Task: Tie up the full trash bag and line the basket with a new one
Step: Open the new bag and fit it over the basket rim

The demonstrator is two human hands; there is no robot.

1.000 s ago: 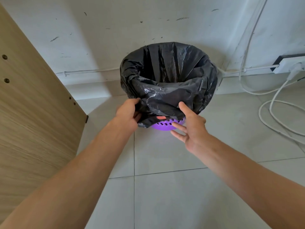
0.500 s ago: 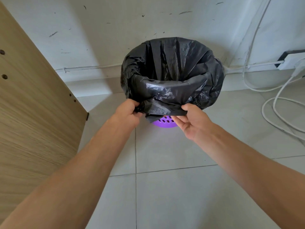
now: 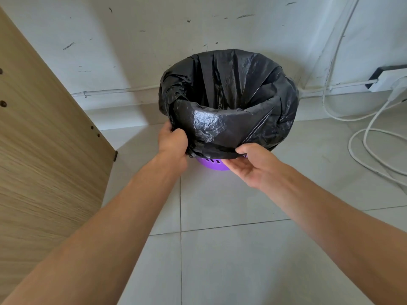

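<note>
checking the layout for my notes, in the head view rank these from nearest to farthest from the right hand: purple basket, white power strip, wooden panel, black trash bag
1. Black trash bag: its lower hem is pinched by the right hand.
2. Purple basket: just beside the fingers, under the bag.
3. Wooden panel: across the floor, far left.
4. White power strip: by the wall, far right.

The last two are nearly too close to call.

The right hand (image 3: 248, 164), open with spread fingers a second ago, now pinches the hem of the black bag (image 3: 222, 126); the hem has been drawn lower over the purple basket (image 3: 212, 165), hiding more of it
</note>
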